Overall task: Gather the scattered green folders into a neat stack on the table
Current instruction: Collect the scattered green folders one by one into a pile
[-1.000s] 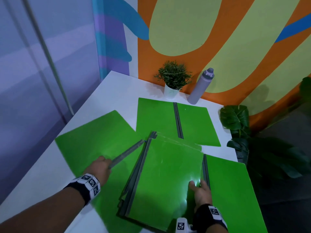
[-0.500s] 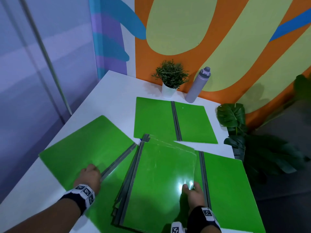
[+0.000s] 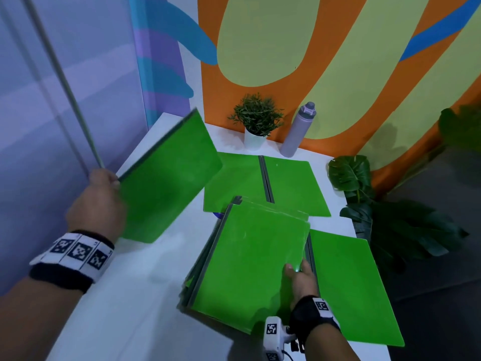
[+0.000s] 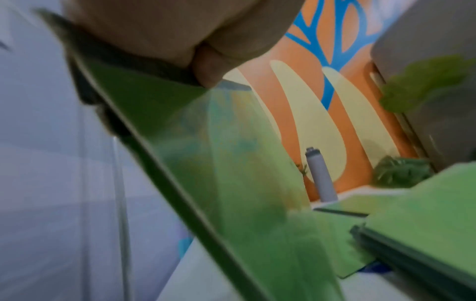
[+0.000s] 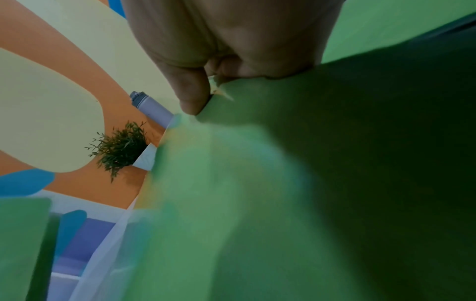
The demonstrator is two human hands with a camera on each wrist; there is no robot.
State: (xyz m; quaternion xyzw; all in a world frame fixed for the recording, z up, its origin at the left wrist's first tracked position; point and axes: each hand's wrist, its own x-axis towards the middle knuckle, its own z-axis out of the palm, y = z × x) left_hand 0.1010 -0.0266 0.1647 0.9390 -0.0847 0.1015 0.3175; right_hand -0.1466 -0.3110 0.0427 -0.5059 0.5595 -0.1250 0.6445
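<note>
My left hand (image 3: 100, 194) grips the grey spine of a green folder (image 3: 166, 183) and holds it in the air, tilted, over the left side of the white table (image 3: 125, 295). In the left wrist view that lifted folder (image 4: 206, 163) runs down from the fingers. A stack of green folders (image 3: 247, 269) lies in the near middle, and my right hand (image 3: 300, 276) holds its right edge, thumb on top. In the right wrist view the thumb (image 5: 190, 91) presses the stack's cover (image 5: 257, 203). An open folder (image 3: 263, 183) lies behind the stack, another (image 3: 348, 287) to its right.
A small potted plant (image 3: 256, 123) and a grey bottle (image 3: 299, 131) stand at the table's back edge against the painted wall. A large leafy plant (image 3: 390, 217) stands off the right edge. A glass partition runs along the left.
My left hand has closed the open folder that lay at the left and lifted it off the table. My right hand has stayed on the stack.
</note>
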